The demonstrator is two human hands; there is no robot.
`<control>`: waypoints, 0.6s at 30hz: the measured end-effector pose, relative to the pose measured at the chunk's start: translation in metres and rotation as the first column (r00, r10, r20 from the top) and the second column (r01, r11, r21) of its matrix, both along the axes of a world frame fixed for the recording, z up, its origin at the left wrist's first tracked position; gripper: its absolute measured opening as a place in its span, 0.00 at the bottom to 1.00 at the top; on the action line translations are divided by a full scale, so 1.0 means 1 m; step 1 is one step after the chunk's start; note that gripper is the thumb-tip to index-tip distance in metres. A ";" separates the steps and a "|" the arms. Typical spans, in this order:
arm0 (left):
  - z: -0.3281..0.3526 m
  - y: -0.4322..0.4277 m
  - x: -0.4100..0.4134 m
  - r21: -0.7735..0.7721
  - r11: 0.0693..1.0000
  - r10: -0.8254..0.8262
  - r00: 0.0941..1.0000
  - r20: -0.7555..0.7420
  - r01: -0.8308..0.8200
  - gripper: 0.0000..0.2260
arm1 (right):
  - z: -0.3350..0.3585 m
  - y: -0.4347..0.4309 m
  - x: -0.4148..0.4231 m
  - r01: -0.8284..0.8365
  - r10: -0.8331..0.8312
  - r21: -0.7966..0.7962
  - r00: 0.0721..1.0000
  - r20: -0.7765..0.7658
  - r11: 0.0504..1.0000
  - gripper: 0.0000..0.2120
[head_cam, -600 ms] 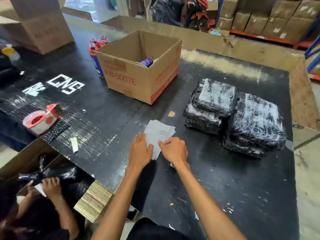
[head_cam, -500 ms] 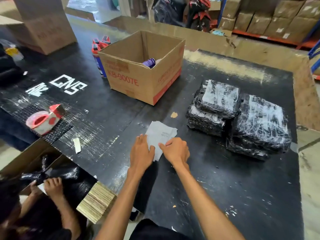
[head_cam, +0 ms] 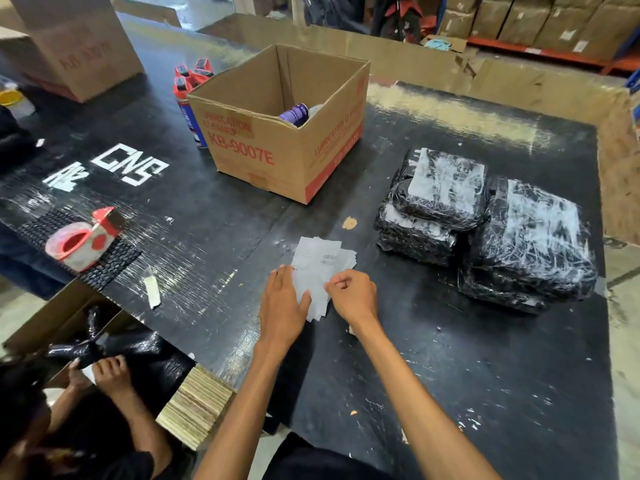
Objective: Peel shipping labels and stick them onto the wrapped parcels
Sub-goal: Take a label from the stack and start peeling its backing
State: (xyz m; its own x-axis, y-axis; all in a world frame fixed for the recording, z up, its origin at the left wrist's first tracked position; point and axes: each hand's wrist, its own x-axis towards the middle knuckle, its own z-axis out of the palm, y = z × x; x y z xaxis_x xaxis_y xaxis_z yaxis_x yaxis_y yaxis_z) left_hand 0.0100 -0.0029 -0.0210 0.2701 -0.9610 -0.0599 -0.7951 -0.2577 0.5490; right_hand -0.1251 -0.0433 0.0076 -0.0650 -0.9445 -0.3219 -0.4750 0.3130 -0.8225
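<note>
Two forearms reach in from 6 o'clock over the black table (head_cam: pixel 450 375), and both hands meet on the loose stack of shipping labels (head_cam: pixel 322 258) near its middle. The left hand (head_cam: pixel 282 306) lies palm down with its fingers straight and together, pressing the stack's 8 o'clock edge flat. The right hand (head_cam: pixel 353 296) is knuckles up, fingers curled under — thumb and forefinger pinch a label's edge on the stack's 4 o'clock side. The wrapped parcels (head_cam: pixel 530 244) sit piled at 2 o'clock from the labels, apart from both hands; an open cardboard box (head_cam: pixel 263 140) stands at 12 o'clock.
</note>
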 end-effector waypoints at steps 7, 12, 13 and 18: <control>-0.010 0.000 0.002 0.031 0.999 0.045 0.993 -0.111 -0.042 0.29 | -0.002 0.003 -0.005 0.009 0.002 -0.072 0.988 0.155 0.997 0.04; 0.005 0.000 0.001 -0.075 0.980 0.149 0.933 -0.328 -0.183 0.18 | 0.009 0.002 -0.021 0.005 0.020 -0.071 0.937 0.350 0.997 0.03; 0.010 0.000 0.002 -0.111 0.967 0.174 0.916 -0.361 -0.227 0.15 | 0.013 0.003 -0.024 -0.003 0.027 -0.063 0.922 0.386 0.998 0.03; 0.055 -0.004 0.000 0.008 0.925 0.261 0.622 -0.738 -0.379 0.07 | 0.030 0.007 -0.034 -0.013 0.035 -0.049 0.866 0.498 0.999 0.02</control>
